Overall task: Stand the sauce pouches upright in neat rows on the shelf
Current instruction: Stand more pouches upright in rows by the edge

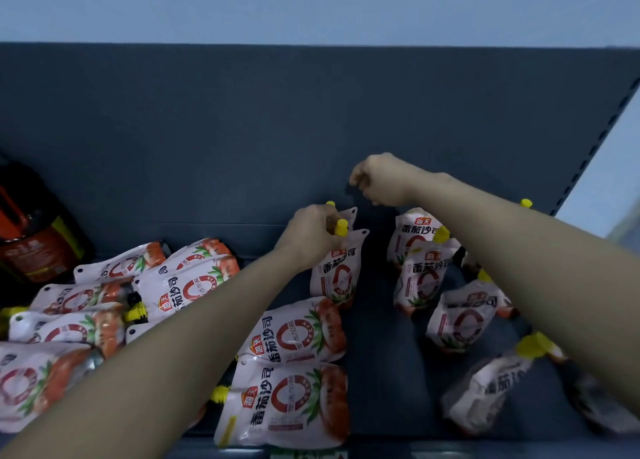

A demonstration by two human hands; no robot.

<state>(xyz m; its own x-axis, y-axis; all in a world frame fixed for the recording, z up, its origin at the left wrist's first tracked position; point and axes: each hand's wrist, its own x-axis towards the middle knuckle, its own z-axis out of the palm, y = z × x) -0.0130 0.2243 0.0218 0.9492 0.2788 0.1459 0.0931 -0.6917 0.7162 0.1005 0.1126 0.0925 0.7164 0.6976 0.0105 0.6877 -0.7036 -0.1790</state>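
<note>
Dark blue-grey metal made up the back panel (242, 129) and the shelf (381, 372) beneath it, with a pale wall (311, 5) above. Left of the held pouch (337, 275), a heap of pouches (104, 306) lay flat and overlapping. Two more flat pouches (294, 334) lay directly in front of it, nearer the camera. Right of the held pouch, across a bare strip of shelf, a row of pouches (426, 278) stood upright, running from back to front.

The held pouch stood upright near the back panel, with another pouch close behind it. The left hand (311, 237) gripped its top, fingers curled round it beside the yellow cap (341, 227). The right hand (381, 181) hovered above and to the right of the held pouch, apart from it, with its fingers curled downward. Blur covered the fingertips, so whether it held anything could not be told.

The right forearm hid part of the upright row, and that row's nearest pouch was smeared by blur. The left forearm covered part of the heap. A dark bottle (34, 244) with a red label, far left of the held pouch, was cut off by the frame edge. The shelf's front edge ran along the bottom of the view. Open room lay in the strip right of the held pouch and behind the heap, toward the back panel.
</note>
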